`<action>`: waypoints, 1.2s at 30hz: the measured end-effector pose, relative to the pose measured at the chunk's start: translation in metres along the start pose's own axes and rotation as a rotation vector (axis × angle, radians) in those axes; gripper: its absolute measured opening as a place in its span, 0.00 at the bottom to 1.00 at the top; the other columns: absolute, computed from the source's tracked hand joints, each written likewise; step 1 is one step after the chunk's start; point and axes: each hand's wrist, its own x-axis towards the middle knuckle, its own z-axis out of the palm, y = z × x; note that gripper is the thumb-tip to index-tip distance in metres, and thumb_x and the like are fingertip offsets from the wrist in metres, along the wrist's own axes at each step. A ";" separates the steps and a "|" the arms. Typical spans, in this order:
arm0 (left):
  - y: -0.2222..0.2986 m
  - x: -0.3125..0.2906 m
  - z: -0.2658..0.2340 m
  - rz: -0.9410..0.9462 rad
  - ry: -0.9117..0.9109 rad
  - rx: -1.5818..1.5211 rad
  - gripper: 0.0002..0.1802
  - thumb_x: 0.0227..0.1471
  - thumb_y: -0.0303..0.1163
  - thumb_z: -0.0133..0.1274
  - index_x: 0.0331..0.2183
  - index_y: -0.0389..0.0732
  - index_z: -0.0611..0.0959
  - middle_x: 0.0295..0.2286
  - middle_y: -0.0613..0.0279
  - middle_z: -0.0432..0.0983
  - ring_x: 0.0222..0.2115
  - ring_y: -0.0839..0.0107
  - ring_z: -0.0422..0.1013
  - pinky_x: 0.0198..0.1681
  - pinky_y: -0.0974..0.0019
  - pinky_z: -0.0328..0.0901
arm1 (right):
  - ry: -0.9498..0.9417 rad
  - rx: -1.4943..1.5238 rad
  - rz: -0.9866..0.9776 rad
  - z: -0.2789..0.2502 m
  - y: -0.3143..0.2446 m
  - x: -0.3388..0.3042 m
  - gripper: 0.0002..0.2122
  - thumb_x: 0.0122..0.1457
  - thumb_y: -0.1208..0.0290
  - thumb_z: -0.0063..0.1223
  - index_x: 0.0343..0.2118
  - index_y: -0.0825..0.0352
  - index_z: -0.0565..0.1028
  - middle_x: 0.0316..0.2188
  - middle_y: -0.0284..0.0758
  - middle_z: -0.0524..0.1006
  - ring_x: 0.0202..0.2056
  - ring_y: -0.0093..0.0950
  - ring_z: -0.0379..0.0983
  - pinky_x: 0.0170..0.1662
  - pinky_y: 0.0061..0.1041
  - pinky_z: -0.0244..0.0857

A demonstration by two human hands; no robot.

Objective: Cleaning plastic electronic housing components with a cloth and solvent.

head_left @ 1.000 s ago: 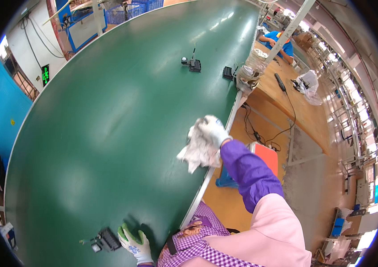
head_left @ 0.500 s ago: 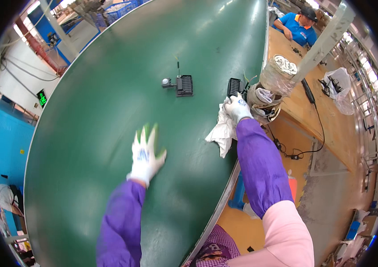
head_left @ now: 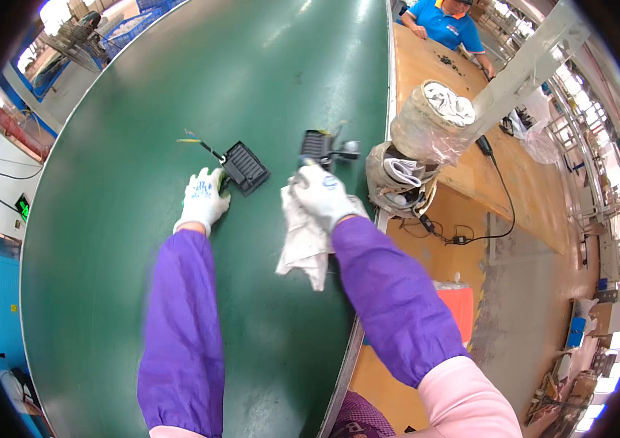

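Observation:
On the green conveyor belt (head_left: 251, 306) lie two small black finned lamps, which look like floodlights. My left hand (head_left: 205, 196), in a white and green glove, is closed at the lower left side of one finned lamp (head_left: 246, 168). The part under my fingers is hidden, and a thin wire stub points up and left from this lamp. My right hand (head_left: 322, 192), gloved in white, grips a crumpled white cloth (head_left: 301, 244) hanging toward me. Its fingertips reach the near edge of the second lamp (head_left: 316, 143), which has a round pale sensor head (head_left: 351, 148) at its right.
Two wrapped buckets (head_left: 406, 120) holding white cloths stand at the belt's right edge, beside a slanting post (head_left: 529, 73). Behind is a wooden table (head_left: 485, 171) with a black corded tool (head_left: 484, 146). A person in blue (head_left: 445, 25) sits at its far end.
My left hand has moved forward to the nearer lamp, which is now turned askew. My right hand has come away from the buckets with the cloth, and the second lamp has shifted left. The view has shifted.

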 end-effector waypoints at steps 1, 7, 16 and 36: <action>-0.011 -0.004 0.009 0.096 0.062 -0.019 0.27 0.43 0.36 0.57 0.48 0.42 0.74 0.47 0.46 0.70 0.53 0.46 0.62 0.58 0.54 0.57 | -0.067 0.018 -0.107 0.003 -0.007 0.007 0.14 0.55 0.62 0.44 0.39 0.64 0.75 0.48 0.45 0.72 0.44 0.42 0.73 0.45 0.37 0.68; -0.050 -0.117 0.004 -0.047 0.058 0.029 0.29 0.44 0.37 0.58 0.50 0.43 0.74 0.49 0.41 0.68 0.52 0.45 0.62 0.57 0.53 0.57 | -0.118 0.103 -0.219 0.064 -0.094 -0.050 0.11 0.56 0.64 0.43 0.36 0.63 0.74 0.51 0.46 0.70 0.42 0.41 0.74 0.44 0.36 0.69; -0.069 -0.499 -0.041 -0.490 -0.037 -0.027 0.21 0.42 0.37 0.58 0.41 0.40 0.77 0.38 0.48 0.72 0.40 0.49 0.69 0.45 0.53 0.64 | -0.657 0.185 -0.508 0.148 -0.237 -0.294 0.14 0.60 0.59 0.41 0.40 0.63 0.73 0.50 0.47 0.70 0.33 0.43 0.76 0.37 0.40 0.70; -0.087 -0.961 -0.015 -0.826 0.309 0.135 0.22 0.42 0.33 0.55 0.44 0.42 0.77 0.47 0.49 0.68 0.54 0.50 0.59 0.59 0.47 0.50 | -0.874 -0.259 -0.853 0.282 -0.414 -0.646 0.12 0.55 0.59 0.48 0.40 0.58 0.72 0.63 0.41 0.57 0.41 0.42 0.75 0.44 0.38 0.69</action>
